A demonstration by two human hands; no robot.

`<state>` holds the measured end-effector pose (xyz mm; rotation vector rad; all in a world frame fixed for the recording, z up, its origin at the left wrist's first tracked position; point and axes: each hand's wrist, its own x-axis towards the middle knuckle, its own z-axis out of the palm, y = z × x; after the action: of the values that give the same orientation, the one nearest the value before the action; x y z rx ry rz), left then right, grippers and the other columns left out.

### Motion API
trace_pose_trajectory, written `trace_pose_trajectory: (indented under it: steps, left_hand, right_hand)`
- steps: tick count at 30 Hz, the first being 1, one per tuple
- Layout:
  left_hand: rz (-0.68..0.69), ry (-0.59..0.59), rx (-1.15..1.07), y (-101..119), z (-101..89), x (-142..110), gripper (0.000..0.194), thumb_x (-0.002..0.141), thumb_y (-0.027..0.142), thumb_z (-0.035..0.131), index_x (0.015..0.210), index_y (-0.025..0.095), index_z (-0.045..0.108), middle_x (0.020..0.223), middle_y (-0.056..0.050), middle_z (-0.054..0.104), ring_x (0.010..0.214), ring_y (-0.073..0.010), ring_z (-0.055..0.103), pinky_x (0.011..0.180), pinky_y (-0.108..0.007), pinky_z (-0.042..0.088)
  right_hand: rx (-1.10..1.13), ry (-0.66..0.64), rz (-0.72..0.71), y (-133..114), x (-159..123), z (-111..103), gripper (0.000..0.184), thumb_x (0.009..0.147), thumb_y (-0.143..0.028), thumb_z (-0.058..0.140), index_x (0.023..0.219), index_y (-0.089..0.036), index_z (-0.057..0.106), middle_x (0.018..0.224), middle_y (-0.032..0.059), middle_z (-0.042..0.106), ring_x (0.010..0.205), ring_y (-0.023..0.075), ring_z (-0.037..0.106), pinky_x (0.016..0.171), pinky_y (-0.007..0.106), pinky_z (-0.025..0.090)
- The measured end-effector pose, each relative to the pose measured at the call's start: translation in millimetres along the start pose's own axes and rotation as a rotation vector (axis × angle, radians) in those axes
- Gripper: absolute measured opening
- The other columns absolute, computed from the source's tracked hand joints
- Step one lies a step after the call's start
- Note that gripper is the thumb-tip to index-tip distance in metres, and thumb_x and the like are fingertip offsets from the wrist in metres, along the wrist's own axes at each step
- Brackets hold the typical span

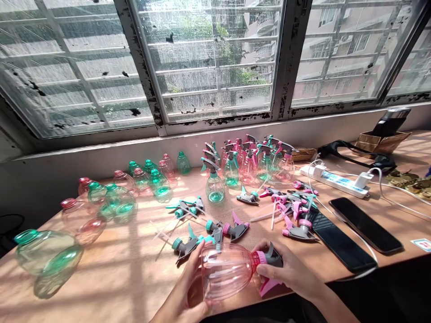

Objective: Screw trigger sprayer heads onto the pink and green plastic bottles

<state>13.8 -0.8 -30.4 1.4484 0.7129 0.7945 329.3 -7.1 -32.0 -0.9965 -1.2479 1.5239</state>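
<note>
A clear pink plastic bottle (225, 271) lies on its side at the near edge of the wooden table (128, 264). My left hand (188, 287) is wrapped round its base. My right hand (289, 271) grips the grey and pink spray trigger head (271, 260) that sits on the bottle's neck. Loose trigger heads in teal (188, 244) and pink (296, 226) lie scattered just beyond the bottle.
Empty green and pink bottles (117, 204) stand and lie at the left. Several bottles with spray heads fitted (249, 163) stand by the wall under the window. Two dark phones (365, 224) and a white power strip (333, 179) with cables lie at the right.
</note>
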Motion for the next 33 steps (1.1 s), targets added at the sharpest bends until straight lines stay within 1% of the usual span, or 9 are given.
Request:
trace_pose_trajectory:
  steps: [4, 8, 10, 13, 17, 20, 25, 29, 33]
  left_hand:
    - [-0.015, 0.002, 0.079, 5, 0.7, -1, 0.080, 0.105, 0.042, 0.066, 0.169, 0.049, 0.017, 0.184, 0.003, 0.010, 0.168, -0.0373, 0.011, 0.133, -0.045, 0.030]
    - [-0.050, -0.008, 0.007, 6, 1.9, 0, 0.098, 0.098, 0.040, 0.078, 0.169, 0.050, 0.013, 0.184, 0.002, 0.016, 0.167, -0.0385, 0.012, 0.132, -0.046, 0.033]
    - [-0.058, -0.015, -0.026, 6, 2.6, -1, 0.099, 0.096, 0.039, 0.080, 0.169, 0.050, 0.014, 0.183, 0.002, 0.018, 0.167, -0.0381, 0.012, 0.132, -0.046, 0.033]
    - [-0.071, -0.007, 0.004, 5, 2.2, -2, 0.094, 0.098, 0.041, 0.078, 0.169, 0.048, 0.016, 0.184, 0.004, 0.014, 0.168, -0.0371, 0.007, 0.134, -0.046, 0.027]
    - [-0.089, 0.012, 0.094, 3, 0.0, -3, 0.093, 0.103, 0.045, 0.069, 0.170, 0.045, 0.005, 0.184, 0.004, 0.001, 0.168, -0.0354, -0.003, 0.136, -0.046, 0.022]
    - [-0.059, 0.006, 0.100, 3, -1.0, -3, 0.094, 0.103, 0.045, 0.068, 0.168, 0.049, 0.000, 0.184, 0.007, 0.003, 0.168, -0.0324, -0.007, 0.136, -0.048, 0.019]
    - [-0.034, -0.015, 0.131, 9, -1.6, -4, 0.106, 0.090, 0.037, 0.086, 0.168, 0.051, 0.015, 0.183, 0.006, 0.017, 0.168, -0.0351, 0.006, 0.136, -0.050, 0.017]
    - [-0.013, -0.013, 0.179, 9, -1.6, -3, 0.096, 0.096, 0.040, 0.078, 0.170, 0.046, 0.016, 0.184, 0.001, 0.015, 0.168, -0.0367, 0.011, 0.135, -0.052, 0.018]
    - [0.060, -0.048, 0.138, -3, -3.2, 3, 0.090, 0.103, 0.040, 0.069, 0.170, 0.046, 0.010, 0.183, -0.004, 0.017, 0.165, -0.0373, 0.025, 0.133, -0.055, 0.021]
  right_hand:
    - [-0.011, -0.020, -0.014, 0, 0, -1, 0.042, 0.083, -0.050, 0.090, 0.100, -0.018, 0.069, 0.079, 0.0027, 0.076, 0.075, 0.0234, 0.075, 0.071, 0.035, 0.060]
    - [-0.031, -0.021, -0.013, 1, 0, -2, 0.041, 0.083, -0.050, 0.090, 0.100, -0.018, 0.069, 0.081, 0.0039, 0.078, 0.075, 0.0235, 0.075, 0.072, 0.035, 0.059]
    - [-0.036, -0.015, -0.009, 2, 0, -2, 0.041, 0.083, -0.051, 0.089, 0.099, -0.018, 0.069, 0.081, 0.0041, 0.078, 0.075, 0.0238, 0.075, 0.072, 0.035, 0.059]
    - [-0.047, 0.008, -0.014, 1, 0, -2, 0.042, 0.082, -0.051, 0.090, 0.099, -0.019, 0.070, 0.081, 0.0032, 0.077, 0.075, 0.0236, 0.075, 0.071, 0.035, 0.058]
    - [-0.020, -0.009, 0.005, 0, 0, -1, 0.042, 0.082, -0.051, 0.090, 0.099, -0.018, 0.069, 0.081, 0.0036, 0.078, 0.076, 0.0244, 0.075, 0.073, 0.036, 0.059]
    - [-0.031, -0.008, 0.010, 0, -1, -1, 0.042, 0.083, -0.051, 0.090, 0.098, -0.019, 0.069, 0.081, 0.0040, 0.078, 0.076, 0.0248, 0.076, 0.073, 0.036, 0.059]
    - [-0.043, 0.019, -0.002, 1, -1, -1, 0.043, 0.081, -0.052, 0.091, 0.098, -0.019, 0.070, 0.081, 0.0027, 0.076, 0.075, 0.0229, 0.073, 0.072, 0.035, 0.058]
    - [-0.026, 0.034, 0.006, -1, -1, 0, 0.042, 0.081, -0.051, 0.091, 0.098, -0.019, 0.070, 0.079, 0.0017, 0.076, 0.074, 0.0209, 0.072, 0.072, 0.032, 0.056]
    - [-0.041, 0.032, -0.009, -1, -1, 0, 0.042, 0.081, -0.052, 0.090, 0.098, -0.018, 0.071, 0.081, 0.0026, 0.076, 0.075, 0.0225, 0.073, 0.072, 0.034, 0.058]
